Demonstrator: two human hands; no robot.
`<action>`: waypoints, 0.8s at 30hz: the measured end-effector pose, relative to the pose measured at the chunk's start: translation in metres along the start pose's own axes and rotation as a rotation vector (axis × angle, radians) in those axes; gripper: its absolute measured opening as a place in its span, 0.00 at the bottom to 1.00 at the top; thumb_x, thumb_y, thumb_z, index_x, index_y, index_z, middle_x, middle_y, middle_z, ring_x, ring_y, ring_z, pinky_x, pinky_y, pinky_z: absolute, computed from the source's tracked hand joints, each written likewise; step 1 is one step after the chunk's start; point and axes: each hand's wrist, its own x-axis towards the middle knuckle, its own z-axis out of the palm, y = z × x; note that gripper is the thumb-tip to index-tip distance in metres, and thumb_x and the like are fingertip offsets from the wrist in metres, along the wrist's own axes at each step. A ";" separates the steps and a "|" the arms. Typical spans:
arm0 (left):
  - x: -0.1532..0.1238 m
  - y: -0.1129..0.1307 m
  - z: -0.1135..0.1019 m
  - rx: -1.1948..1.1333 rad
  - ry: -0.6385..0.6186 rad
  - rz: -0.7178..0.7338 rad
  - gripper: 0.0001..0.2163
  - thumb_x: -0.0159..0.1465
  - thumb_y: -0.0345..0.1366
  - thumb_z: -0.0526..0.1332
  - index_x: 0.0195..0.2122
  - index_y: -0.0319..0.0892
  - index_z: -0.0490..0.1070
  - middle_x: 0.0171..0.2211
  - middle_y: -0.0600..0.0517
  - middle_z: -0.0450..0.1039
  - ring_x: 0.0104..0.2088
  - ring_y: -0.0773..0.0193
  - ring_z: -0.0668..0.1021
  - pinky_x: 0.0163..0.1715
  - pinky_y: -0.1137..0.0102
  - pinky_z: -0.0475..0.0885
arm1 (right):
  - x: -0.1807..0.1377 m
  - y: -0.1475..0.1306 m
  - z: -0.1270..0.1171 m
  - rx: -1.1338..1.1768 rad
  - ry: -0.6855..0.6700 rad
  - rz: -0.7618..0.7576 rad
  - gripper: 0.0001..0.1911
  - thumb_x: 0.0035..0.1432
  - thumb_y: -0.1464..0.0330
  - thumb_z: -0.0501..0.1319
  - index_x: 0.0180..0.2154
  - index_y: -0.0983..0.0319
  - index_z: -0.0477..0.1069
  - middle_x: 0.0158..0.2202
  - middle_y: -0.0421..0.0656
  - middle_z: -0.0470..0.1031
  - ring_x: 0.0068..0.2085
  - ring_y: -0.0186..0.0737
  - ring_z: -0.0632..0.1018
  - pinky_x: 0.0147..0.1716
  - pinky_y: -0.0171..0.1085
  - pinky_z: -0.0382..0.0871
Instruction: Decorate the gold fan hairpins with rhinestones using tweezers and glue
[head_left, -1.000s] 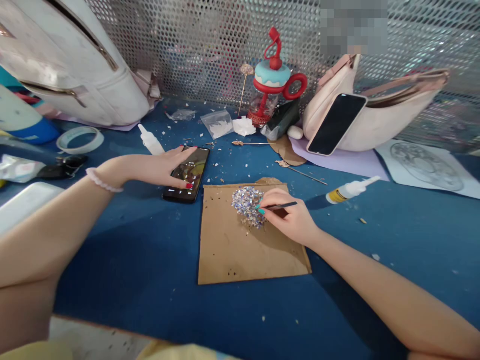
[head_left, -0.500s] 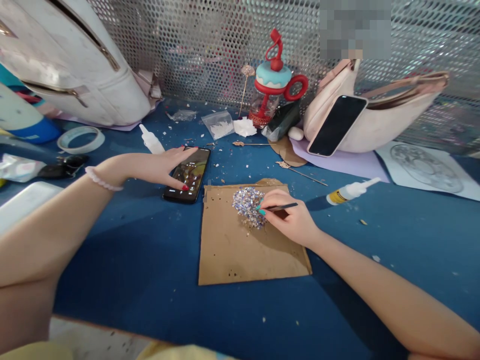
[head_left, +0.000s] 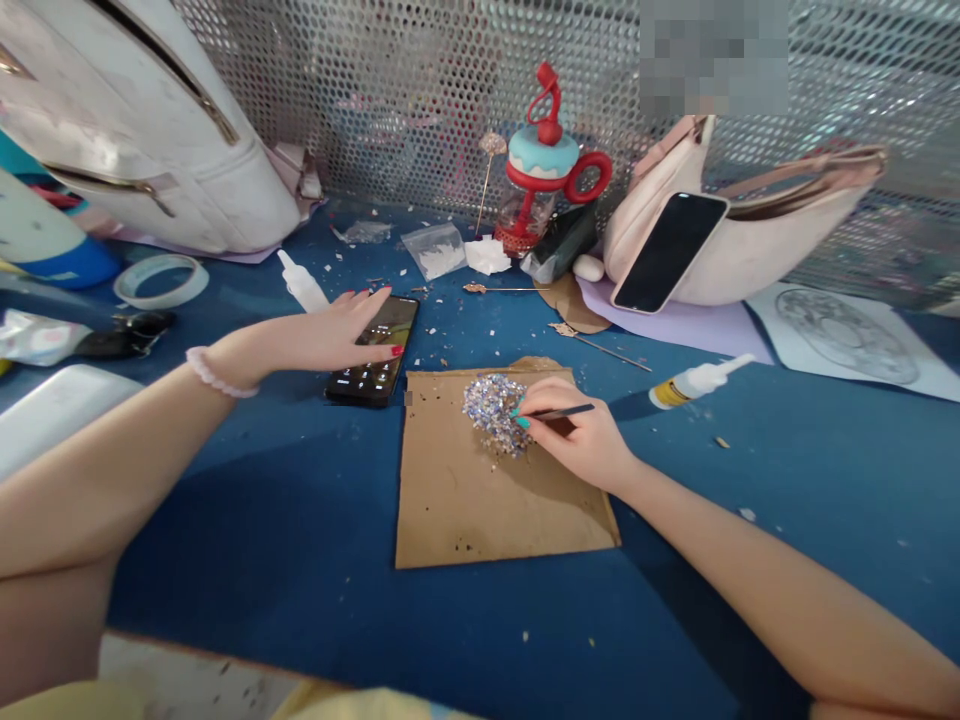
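Note:
My left hand, with a pale bead bracelet at the wrist, hovers over or rests on a black smartphone with a lit screen. Its fingers are spread; whether they touch the glass I cannot tell. In my right hand a thin black stick-like tool is pinched between thumb and fingers, its tip hidden by them. Those fingertips are at the right side of a heap of small glittering rhinestones. The heap lies on a square of brown cardboard.
A glue bottle lies right of the cardboard, and a white nozzle bottle lies behind the phone. Thin metal hairpins, a small plastic bag, a red-and-blue cup, a tape roll and bags stand or lie around.
My left hand has shifted slightly, its thumb moving right and up across the phone's screen. My right hand stays at the rhinestones. The view has turned a little.

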 end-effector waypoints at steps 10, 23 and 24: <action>-0.022 0.083 0.019 -0.037 0.424 0.307 0.22 0.74 0.36 0.54 0.67 0.37 0.60 0.66 0.37 0.63 0.66 0.46 0.67 0.67 0.49 0.63 | 0.000 0.003 -0.001 0.024 0.052 0.046 0.05 0.66 0.68 0.61 0.38 0.56 0.77 0.38 0.43 0.79 0.41 0.41 0.80 0.42 0.43 0.77; -0.078 0.131 0.060 -0.120 0.410 0.871 0.14 0.72 0.24 0.50 0.52 0.41 0.72 0.42 0.45 0.79 0.39 0.61 0.79 0.41 0.68 0.74 | 0.003 0.008 -0.003 -0.030 0.250 0.031 0.13 0.71 0.59 0.55 0.39 0.57 0.74 0.41 0.46 0.80 0.46 0.44 0.80 0.50 0.49 0.75; -0.077 0.132 0.060 -0.122 0.401 0.905 0.13 0.72 0.25 0.50 0.51 0.40 0.72 0.42 0.45 0.79 0.39 0.61 0.79 0.40 0.67 0.74 | 0.003 0.009 -0.004 -0.042 0.262 0.027 0.14 0.72 0.59 0.53 0.38 0.57 0.74 0.42 0.46 0.80 0.48 0.45 0.80 0.52 0.50 0.75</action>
